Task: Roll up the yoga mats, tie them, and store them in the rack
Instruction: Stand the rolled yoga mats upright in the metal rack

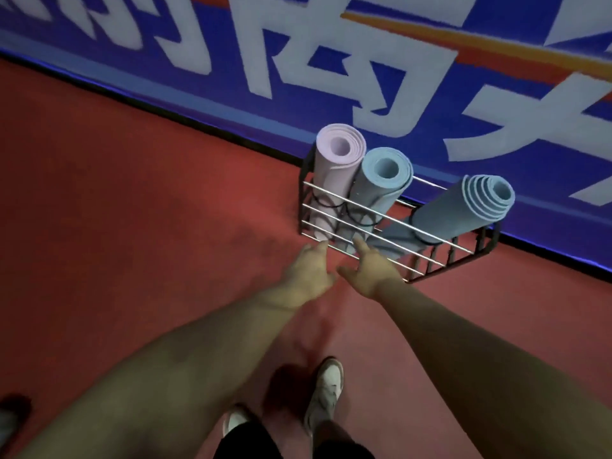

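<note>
A black wire rack (463,251) with silver rails stands on the red floor against the wall. Three rolled mats stand in it: a pink mat (334,160) at the left, a blue mat (381,183) beside it, and another blue mat (463,210) leaning to the right. Dark cords circle the lower parts of the left two rolls. My left hand (308,270) and my right hand (371,270) reach side by side toward the rack's near rails, fingers stretched out, holding nothing. The fingertips lie at the lowest rail; contact is unclear.
A blue wall banner (231,77) with large white characters runs behind the rack. Red floor (132,210) spreads to the left and front. My two feet in light shoes (326,392) stand below my arms. A dark shape (13,415) sits at the bottom left corner.
</note>
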Tool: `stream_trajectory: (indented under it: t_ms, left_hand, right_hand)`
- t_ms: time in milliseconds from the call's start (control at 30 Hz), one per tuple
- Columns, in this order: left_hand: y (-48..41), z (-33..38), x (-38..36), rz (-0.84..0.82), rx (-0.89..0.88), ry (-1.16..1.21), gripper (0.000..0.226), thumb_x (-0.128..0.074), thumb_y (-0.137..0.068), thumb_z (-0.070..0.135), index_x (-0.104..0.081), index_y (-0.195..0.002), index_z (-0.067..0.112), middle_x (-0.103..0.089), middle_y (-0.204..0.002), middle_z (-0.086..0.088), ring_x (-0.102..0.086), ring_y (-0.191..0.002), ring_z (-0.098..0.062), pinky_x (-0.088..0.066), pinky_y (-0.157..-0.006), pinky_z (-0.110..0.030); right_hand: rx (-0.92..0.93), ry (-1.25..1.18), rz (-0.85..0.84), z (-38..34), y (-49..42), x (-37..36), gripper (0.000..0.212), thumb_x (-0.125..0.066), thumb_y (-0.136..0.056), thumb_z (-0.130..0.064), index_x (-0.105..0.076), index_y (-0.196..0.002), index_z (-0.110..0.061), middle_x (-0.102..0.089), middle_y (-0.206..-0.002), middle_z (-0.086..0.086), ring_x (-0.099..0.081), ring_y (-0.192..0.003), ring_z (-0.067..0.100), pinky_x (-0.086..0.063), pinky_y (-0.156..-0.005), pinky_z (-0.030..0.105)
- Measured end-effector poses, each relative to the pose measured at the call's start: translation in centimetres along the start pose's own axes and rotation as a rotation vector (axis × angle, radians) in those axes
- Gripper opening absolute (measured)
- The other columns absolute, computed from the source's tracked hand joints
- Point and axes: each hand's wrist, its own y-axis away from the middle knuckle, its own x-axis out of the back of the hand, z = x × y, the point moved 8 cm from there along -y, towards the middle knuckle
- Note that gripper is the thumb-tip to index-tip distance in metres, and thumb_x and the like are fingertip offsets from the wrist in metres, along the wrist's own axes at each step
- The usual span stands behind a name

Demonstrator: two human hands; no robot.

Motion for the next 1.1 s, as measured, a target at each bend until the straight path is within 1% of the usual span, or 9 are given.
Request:
stream_trajectory:
  t_ms: [267, 433, 633, 733, 800, 867, 933, 1000, 1100]
  left_hand:
    - [18.6, -19.8, 0.4, -0.015, 0.172, 0.067, 0.07, -0.063, -0.094, 0.034, -0.033, -0.151, 0.007, -0.047, -0.147, -0.017, -0.038, -0.139, -0.031, -0.029, -0.108, -0.027]
    - [30.2, -30.0, -3.0, -0.079, 0.256, 0.059, 0.072, -0.05, -0.093, 0.058, -0.046, -0.14, 0.004, -0.064, -0.125, -0.019, -0.059, -0.119, -0.033, -0.046, -0.097, -0.036]
    - [42.8, -37.4, -6.1, -0.049, 0.405, 0.21, 0.051, -0.06, -0.093, 0.044, -0.057, -0.131, 0.011, -0.061, -0.125, -0.008, -0.058, -0.121, -0.026, -0.047, -0.098, -0.033]
    - [48.9, -40.6, -7.5, -0.034, 0.441, 0.226, 0.047, -0.057, -0.094, 0.031, -0.057, -0.132, 0.004, -0.062, -0.127, -0.015, -0.06, -0.119, -0.032, -0.048, -0.099, -0.038]
    - [53.3, -42.9, -8.7, -0.028, 0.492, 0.243, 0.048, -0.055, -0.096, 0.022, -0.05, -0.14, 0.004, -0.059, -0.132, -0.02, -0.059, -0.121, -0.033, -0.047, -0.098, -0.036]
    - [57.4, -45.9, -9.1, 0.009, 0.546, 0.233, 0.053, -0.057, -0.095, 0.024, -0.046, -0.144, 0.009, -0.058, -0.133, -0.02, -0.057, -0.121, -0.032, -0.044, -0.095, -0.032]
    - [61.2, -49.3, -9.8, 0.019, 0.582, 0.249, 0.057, -0.06, -0.092, 0.028, -0.044, -0.144, 0.011, -0.054, -0.138, -0.019, -0.053, -0.125, -0.032, -0.043, -0.097, -0.031]
    - [64.6, -53.4, -10.1, 0.026, 0.61, 0.27, 0.06, -0.063, -0.09, 0.029, -0.044, -0.144, 0.011, -0.052, -0.139, -0.018, -0.053, -0.127, -0.032, -0.043, -0.099, -0.031]
    - [69.4, -60.1, -10.0, 0.006, 0.628, 0.282, 0.07, -0.066, -0.088, 0.034, -0.039, -0.148, 0.012, -0.049, -0.141, -0.019, -0.051, -0.128, -0.034, -0.043, -0.101, -0.032]
  right_hand:
    - [0.121, 0.165, -0.175, -13.4, 10.7, -18.1, 0.082, -0.059, -0.094, -0.048, -0.016, -0.159, -0.023, -0.029, -0.161, 0.012, -0.033, -0.146, 0.027, -0.029, -0.114, 0.031]
    - [0.136, 0.248, -0.354, -19.3, 19.3, -29.5, 0.083, -0.059, -0.096, -0.046, -0.013, -0.16, -0.018, -0.035, -0.158, 0.013, -0.04, -0.142, 0.027, -0.034, -0.109, 0.027]
    - [0.17, 0.342, -0.468, -24.7, 28.3, -39.1, 0.085, -0.065, -0.092, -0.048, -0.024, -0.157, -0.011, -0.043, -0.153, 0.012, -0.045, -0.137, 0.027, -0.036, -0.105, 0.028]
    - [0.28, 0.478, -0.49, -26.8, 32.4, -44.7, 0.057, -0.06, -0.098, -0.036, -0.043, -0.145, -0.01, -0.058, -0.134, 0.013, -0.061, -0.115, 0.023, -0.048, -0.091, 0.024]
    - [0.325, 0.45, -0.556, -27.4, 35.0, -48.7, 0.032, -0.062, -0.097, -0.019, -0.055, -0.127, -0.009, -0.061, -0.101, 0.0, -0.062, -0.073, -0.007, -0.044, -0.056, 0.004]
    - [0.394, 0.455, -0.59, -29.7, 38.6, -51.2, 0.022, -0.064, -0.095, -0.005, -0.056, -0.116, -0.006, -0.062, -0.085, -0.017, -0.053, -0.054, -0.018, -0.038, -0.049, 0.0]
    - [0.414, 0.459, -0.591, -31.5, 40.1, -54.7, 0.044, -0.066, -0.094, -0.011, -0.053, -0.136, -0.003, -0.069, -0.114, -0.009, -0.061, -0.09, -0.007, -0.042, -0.071, 0.002]
    - [0.46, 0.485, -0.567, -34.5, 42.2, -58.5, 0.063, -0.07, -0.091, -0.03, -0.045, -0.145, -0.011, -0.058, -0.139, 0.007, -0.06, -0.117, 0.018, -0.045, -0.098, 0.023]
    - [0.488, 0.578, -0.534, -40.0, 45.4, -63.4, 0.067, -0.067, -0.092, -0.038, -0.042, -0.148, -0.011, -0.054, -0.143, 0.013, -0.054, -0.128, 0.028, -0.044, -0.103, 0.031]
